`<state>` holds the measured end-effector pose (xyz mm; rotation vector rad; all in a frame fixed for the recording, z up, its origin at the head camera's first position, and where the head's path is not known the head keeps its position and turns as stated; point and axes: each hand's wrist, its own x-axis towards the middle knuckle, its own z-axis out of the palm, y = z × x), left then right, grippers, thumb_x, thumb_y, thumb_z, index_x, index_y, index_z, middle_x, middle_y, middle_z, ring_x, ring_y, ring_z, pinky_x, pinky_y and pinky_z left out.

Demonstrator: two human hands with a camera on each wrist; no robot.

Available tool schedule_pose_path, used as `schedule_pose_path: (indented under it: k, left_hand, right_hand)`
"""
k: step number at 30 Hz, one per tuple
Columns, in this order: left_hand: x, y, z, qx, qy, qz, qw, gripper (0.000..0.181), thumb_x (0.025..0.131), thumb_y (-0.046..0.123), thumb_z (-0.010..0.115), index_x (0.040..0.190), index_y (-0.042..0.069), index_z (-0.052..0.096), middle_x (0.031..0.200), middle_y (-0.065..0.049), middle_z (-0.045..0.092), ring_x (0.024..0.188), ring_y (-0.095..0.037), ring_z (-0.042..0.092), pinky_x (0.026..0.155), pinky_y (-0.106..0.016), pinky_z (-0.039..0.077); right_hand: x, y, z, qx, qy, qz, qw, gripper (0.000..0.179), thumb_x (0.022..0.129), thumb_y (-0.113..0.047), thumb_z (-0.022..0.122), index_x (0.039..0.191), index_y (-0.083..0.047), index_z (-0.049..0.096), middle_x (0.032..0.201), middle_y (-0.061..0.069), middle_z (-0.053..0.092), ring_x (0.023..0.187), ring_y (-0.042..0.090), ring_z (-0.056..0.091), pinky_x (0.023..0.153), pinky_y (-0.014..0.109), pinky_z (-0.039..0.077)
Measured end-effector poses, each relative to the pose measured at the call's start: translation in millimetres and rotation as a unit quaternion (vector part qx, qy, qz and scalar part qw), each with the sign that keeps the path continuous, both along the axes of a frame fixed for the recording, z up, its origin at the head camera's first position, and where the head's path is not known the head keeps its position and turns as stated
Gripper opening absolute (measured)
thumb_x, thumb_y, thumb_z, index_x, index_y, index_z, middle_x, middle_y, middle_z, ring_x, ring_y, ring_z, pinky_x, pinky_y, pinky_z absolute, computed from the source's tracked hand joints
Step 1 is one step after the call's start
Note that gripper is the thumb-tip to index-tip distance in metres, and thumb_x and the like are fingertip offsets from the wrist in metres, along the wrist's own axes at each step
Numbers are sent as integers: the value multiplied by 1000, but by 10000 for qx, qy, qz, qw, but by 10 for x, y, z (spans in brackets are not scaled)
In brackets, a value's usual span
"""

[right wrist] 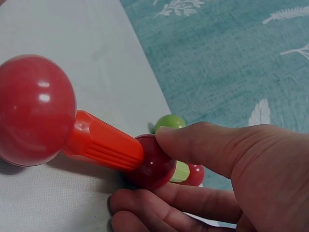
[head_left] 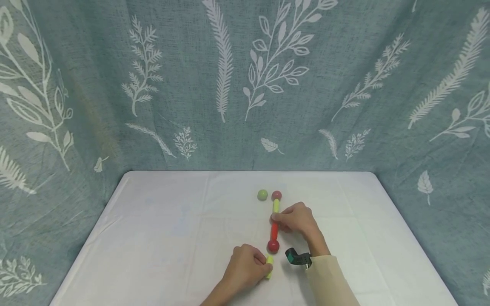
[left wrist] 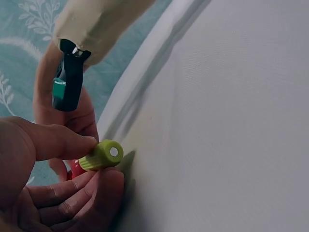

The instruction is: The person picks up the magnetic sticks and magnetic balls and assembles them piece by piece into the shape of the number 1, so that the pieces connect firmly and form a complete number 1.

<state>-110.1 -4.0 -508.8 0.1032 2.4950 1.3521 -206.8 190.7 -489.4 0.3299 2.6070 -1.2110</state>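
Observation:
A chain of balls and rods lies on the table. From its far end come a red ball [head_left: 276, 195], a yellow-green rod [head_left: 276, 205], a dark red ball [right wrist: 153, 166], a red rod [right wrist: 107, 143] and a near red ball [right wrist: 36, 111]. My right hand [head_left: 296, 219] pinches the dark red ball between thumb and fingers. Just in front of the near ball, my left hand [head_left: 246, 267] pinches another yellow-green rod [left wrist: 101, 155], whose end shows a pale round disc. Whether this rod touches the near ball, I cannot tell.
Beside the far end of the chain sits a loose green ball [head_left: 262, 194]. The white-covered table [head_left: 160, 229] meets a leaf-patterned teal curtain [head_left: 191, 85] at its back edge. A dark device [head_left: 298, 257] is strapped to the right wrist.

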Motion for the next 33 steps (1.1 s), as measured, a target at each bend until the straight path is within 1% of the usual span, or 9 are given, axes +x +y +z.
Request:
schedule_pose_path:
  k: [3,6,9,11,13,15,17,21,33]
  left_hand:
    - [-15,38,12,-158,64,-13,9999,18,83,17,91,76,12,75,76,0,64,85,-20,57,63,-29,48]
    - [-38,66,21,-271,94,-35,9996,20,83,18,92,74,12,75,77,-1,64,85,-21,57,64,-31,48]
    - [-66,86,22,-277,48,-64,9996,21,83,19,92,74,11,75,79,-3,64,82,-20,58,63,-31,48]
    - [-81,99,18,-203,-6,-88,9998,20,83,18,91,74,10,75,77,-3,64,74,-19,62,60,-30,49]
    - [-90,110,7,-75,-46,-130,9999,20,84,16,90,74,9,75,69,-2,66,61,-15,65,54,-27,49]
    - [-95,116,-3,32,-82,-174,9998,20,85,14,89,73,9,74,58,0,66,50,-11,63,50,-25,46]
    - [-101,119,-7,121,-135,-210,9996,20,86,12,88,72,9,73,51,1,65,44,-9,62,47,-24,43]
    - [-120,116,2,182,-207,-228,9994,21,87,10,87,73,9,71,48,2,64,43,-8,60,47,-22,41]
    - [-98,118,12,151,-299,-117,9994,20,89,14,88,78,9,72,51,3,64,46,-11,63,50,-25,44]
  right_hand:
    - [-1,2,-9,15,17,13,10000,26,93,-33,86,82,-10,84,72,4,76,70,20,66,64,29,47]
    - [-2,3,-8,22,6,27,10000,26,94,-33,86,83,-10,85,72,4,76,70,20,66,64,29,47]
    - [-3,5,-6,49,-32,17,10000,26,94,-34,86,83,-10,85,72,4,76,71,20,66,64,30,47]
    - [-6,7,-10,62,-57,6,10000,26,94,-35,86,83,-10,85,72,4,76,71,21,66,65,30,47]
    - [-8,8,-11,71,-81,1,9999,26,94,-35,86,84,-11,85,72,4,76,71,21,66,65,30,47]
    - [-12,8,-17,74,-98,5,9999,26,94,-35,86,84,-11,85,73,4,76,71,21,66,65,30,47]
    - [-17,9,-18,74,-102,0,9999,26,94,-35,86,83,-11,85,72,4,76,71,21,66,65,30,47]
    - [-31,10,-20,92,-85,5,9999,27,94,-35,86,84,-11,85,72,3,76,71,21,67,66,31,49]
    - [-15,2,-23,54,-93,-55,9999,27,94,-36,86,85,-11,85,73,3,76,72,21,67,65,30,48]
